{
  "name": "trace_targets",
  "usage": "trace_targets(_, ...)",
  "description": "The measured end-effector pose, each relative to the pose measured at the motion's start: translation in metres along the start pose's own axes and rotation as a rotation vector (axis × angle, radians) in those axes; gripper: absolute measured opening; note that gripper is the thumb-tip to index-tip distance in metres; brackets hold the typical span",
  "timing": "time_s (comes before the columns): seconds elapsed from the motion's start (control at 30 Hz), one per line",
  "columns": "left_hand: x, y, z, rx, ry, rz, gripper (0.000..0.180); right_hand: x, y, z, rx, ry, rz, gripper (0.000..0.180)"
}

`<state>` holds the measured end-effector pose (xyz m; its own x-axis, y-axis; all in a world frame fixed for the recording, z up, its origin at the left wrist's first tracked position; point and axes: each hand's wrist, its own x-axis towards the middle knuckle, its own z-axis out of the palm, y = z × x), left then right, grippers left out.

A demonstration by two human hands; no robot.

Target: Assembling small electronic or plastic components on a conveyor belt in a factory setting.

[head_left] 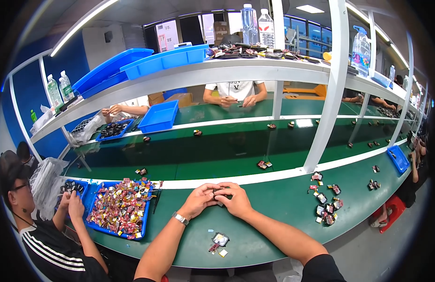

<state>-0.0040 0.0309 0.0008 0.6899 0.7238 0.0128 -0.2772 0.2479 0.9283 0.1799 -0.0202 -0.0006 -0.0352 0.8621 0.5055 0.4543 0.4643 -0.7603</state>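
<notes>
My left hand [198, 201] and my right hand [234, 198] meet over the green bench [269, 230], fingers pinched together. Between them is a small dark piece, mostly covered by the fingers, so its kind is hidden. Closer to me on the bench lies a small open electronic assembly [220, 239] with a black rim, a pale face, and red and white bits attached. To the left, a blue tray [145, 225] is heaped with small red, yellow and silver parts [121, 207]. A loose group of similar black-rimmed assemblies [326, 209] sits to my right.
A conveyor belt [217, 162] carrying scattered assemblies runs beyond the white rail [255, 177]. A white post [326, 94] rises at right, supporting a shelf [227, 70] with blue trays and bottles. A co-worker [52, 235] sits close at left; others work across the belt.
</notes>
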Motion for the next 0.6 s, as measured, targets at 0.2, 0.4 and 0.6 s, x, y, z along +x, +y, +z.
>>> trace_targets(0.2, -0.0007, 0.0017, 0.0044, 0.019, 0.011, 0.051, 0.027, -0.0009, 0.0013, 0.0033, -0.011, 0.012, 0.017, 0.018)
trace_targets(0.4, -0.0008, -0.0034, 0.0019, 0.001, 0.020, 0.064, 0.026, -0.0007, -0.0019, 0.0028, -0.068, 0.024, 0.010, 0.019)
trace_targets(0.6, 0.0015, -0.0008, 0.0055, -0.010, 0.053, 0.105, 0.025, 0.0028, -0.0008, -0.0005, 0.009, -0.022, -0.035, 0.019)
